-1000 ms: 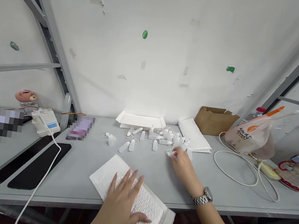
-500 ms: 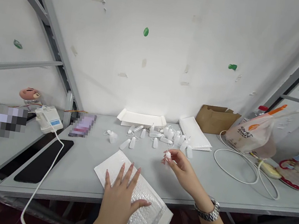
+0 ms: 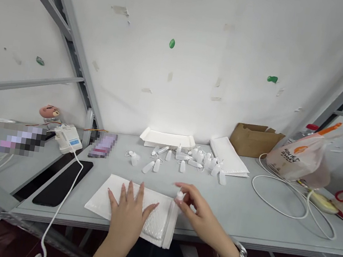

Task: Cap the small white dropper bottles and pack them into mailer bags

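My left hand (image 3: 128,211) lies flat with fingers spread on a white bubble mailer (image 3: 105,198) at the table's front edge. My right hand (image 3: 195,210), with a metal watch on its wrist, pinches a small white plastic bottle (image 3: 179,196) just at the mailer's right, open end. Several more of these small white bottles (image 3: 186,161) lie scattered across the middle of the grey table (image 3: 237,208), beyond both hands.
At the back stand a white tray (image 3: 167,139), a stack of white mailers (image 3: 229,155), a brown cardboard box (image 3: 254,139) and a plastic bag (image 3: 303,160). A white cable loops (image 3: 274,197) at right. A black pad (image 3: 64,174) and a small white device (image 3: 67,138) lie at left.
My right hand picked one small bottle from the pile and brought it back to the mailer's open end. The mailer turned under my left hand to lie crosswise.
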The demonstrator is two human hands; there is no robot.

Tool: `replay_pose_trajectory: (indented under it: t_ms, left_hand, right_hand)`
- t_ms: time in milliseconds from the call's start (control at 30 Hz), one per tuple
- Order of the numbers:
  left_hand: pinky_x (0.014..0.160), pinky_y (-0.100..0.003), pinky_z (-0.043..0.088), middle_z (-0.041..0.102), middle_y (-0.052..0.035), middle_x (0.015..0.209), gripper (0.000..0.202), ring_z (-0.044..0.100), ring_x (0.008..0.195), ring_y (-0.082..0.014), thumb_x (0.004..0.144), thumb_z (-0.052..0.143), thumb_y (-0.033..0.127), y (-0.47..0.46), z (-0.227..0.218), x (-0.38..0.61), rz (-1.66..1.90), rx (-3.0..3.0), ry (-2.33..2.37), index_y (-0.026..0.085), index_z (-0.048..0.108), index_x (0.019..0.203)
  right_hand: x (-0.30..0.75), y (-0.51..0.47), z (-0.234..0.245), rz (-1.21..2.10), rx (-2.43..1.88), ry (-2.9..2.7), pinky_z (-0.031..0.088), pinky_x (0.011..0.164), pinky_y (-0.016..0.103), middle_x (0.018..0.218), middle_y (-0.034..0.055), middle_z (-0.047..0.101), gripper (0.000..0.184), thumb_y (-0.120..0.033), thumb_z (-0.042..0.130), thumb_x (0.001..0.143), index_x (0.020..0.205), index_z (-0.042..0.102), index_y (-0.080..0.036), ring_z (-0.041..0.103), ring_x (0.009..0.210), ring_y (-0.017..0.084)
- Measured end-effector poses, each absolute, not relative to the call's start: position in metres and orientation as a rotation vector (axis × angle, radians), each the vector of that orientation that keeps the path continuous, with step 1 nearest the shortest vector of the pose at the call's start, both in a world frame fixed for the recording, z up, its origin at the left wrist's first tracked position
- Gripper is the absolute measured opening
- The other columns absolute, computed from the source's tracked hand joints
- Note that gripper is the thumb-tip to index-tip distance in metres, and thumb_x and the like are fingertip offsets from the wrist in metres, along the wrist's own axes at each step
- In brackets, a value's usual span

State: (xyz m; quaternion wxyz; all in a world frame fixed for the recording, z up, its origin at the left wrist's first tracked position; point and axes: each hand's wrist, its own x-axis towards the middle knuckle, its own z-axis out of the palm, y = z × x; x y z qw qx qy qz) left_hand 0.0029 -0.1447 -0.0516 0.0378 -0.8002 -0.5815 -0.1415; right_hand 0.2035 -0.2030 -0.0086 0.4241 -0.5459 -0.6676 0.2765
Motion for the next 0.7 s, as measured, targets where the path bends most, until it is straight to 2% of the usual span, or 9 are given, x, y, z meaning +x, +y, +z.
replay_pose_trajectory:
  t_ms: [67, 133, 200, 267, 400, 567, 700]
  left_hand:
    - [0.101, -0.064, 0.008, 0.027, -0.0198, 0.143, 0.079, 0.020, 0.132, -0.0386, 0.074, 0.043, 0.066, -0.141, -0.046, -0.004, -0.379, -2.767, -1.666, 0.019, 0.034, 0.137]
    - [0.104, -0.059, 0.010, 0.017, -0.0127, 0.148, 0.096, 0.011, 0.136, -0.0339, 0.062, 0.055, 0.069, -0.138, -0.039, -0.011, -0.256, -3.112, -1.443, 0.026, 0.021, 0.141]
    - [0.105, -0.059, 0.005, 0.013, -0.0099, 0.150, 0.114, 0.005, 0.137, -0.0326, 0.047, 0.064, 0.071, -0.134, -0.035, -0.014, -0.160, -3.274, -1.305, 0.029, 0.015, 0.141]
    - [0.105, -0.059, -0.001, 0.011, -0.0101, 0.150, 0.121, 0.001, 0.137, -0.0326, 0.042, 0.064, 0.073, -0.132, -0.033, -0.012, -0.111, -3.312, -1.275, 0.028, 0.013, 0.142]
    - [0.105, -0.060, -0.005, 0.013, -0.0112, 0.149, 0.119, 0.002, 0.137, -0.0321, 0.045, 0.055, 0.080, -0.130, -0.040, -0.001, -0.107, -3.239, -1.343, 0.024, 0.014, 0.142]
    - [0.105, -0.061, -0.001, 0.017, -0.0113, 0.149, 0.104, 0.004, 0.137, -0.0316, 0.060, 0.042, 0.079, -0.135, -0.051, 0.006, -0.267, -3.067, -1.443, 0.021, 0.015, 0.142]
    - [0.103, -0.065, 0.001, 0.020, -0.0126, 0.148, 0.114, 0.006, 0.136, -0.0346, 0.051, 0.047, 0.082, -0.136, -0.054, 0.004, -0.299, -3.068, -1.347, 0.022, 0.013, 0.142]
  right_hand:
    - [0.197, -0.200, -0.015, 0.753, -1.365, -1.703, 0.047, 0.070, 0.027, 0.094, 0.0017, 0.056, 0.025, -0.031, 0.047, 0.087, 0.111, 0.052, -0.028, 0.054, 0.076, 0.013]
    - [0.195, -0.196, -0.019, 0.789, -1.394, -1.710, 0.046, 0.070, 0.028, 0.092, 0.0010, 0.058, 0.018, -0.029, 0.051, 0.084, 0.102, 0.054, -0.025, 0.055, 0.075, 0.014]
    - [0.197, -0.193, -0.020, 0.798, -1.445, -1.685, 0.045, 0.068, 0.028, 0.085, -0.0002, 0.059, 0.014, -0.031, 0.052, 0.083, 0.095, 0.054, -0.024, 0.055, 0.072, 0.014]
    - [0.203, -0.192, -0.018, 0.788, -1.486, -1.664, 0.044, 0.067, 0.027, 0.079, -0.0007, 0.059, 0.014, -0.033, 0.050, 0.085, 0.091, 0.055, -0.022, 0.055, 0.071, 0.014]
    - [0.217, -0.194, -0.014, 0.666, -1.524, -1.713, 0.043, 0.067, 0.027, 0.078, 0.0011, 0.059, 0.020, -0.031, 0.041, 0.089, 0.083, 0.056, -0.020, 0.055, 0.072, 0.015]
    - [0.225, -0.195, -0.019, 0.447, -1.564, -1.751, 0.044, 0.070, 0.029, 0.082, 0.0033, 0.058, 0.019, -0.024, 0.039, 0.090, 0.082, 0.056, -0.020, 0.055, 0.076, 0.016]
    - [0.221, -0.194, -0.023, 0.449, -1.576, -1.757, 0.046, 0.074, 0.031, 0.090, 0.0046, 0.058, 0.016, -0.025, 0.043, 0.089, 0.091, 0.058, -0.021, 0.058, 0.079, 0.016]
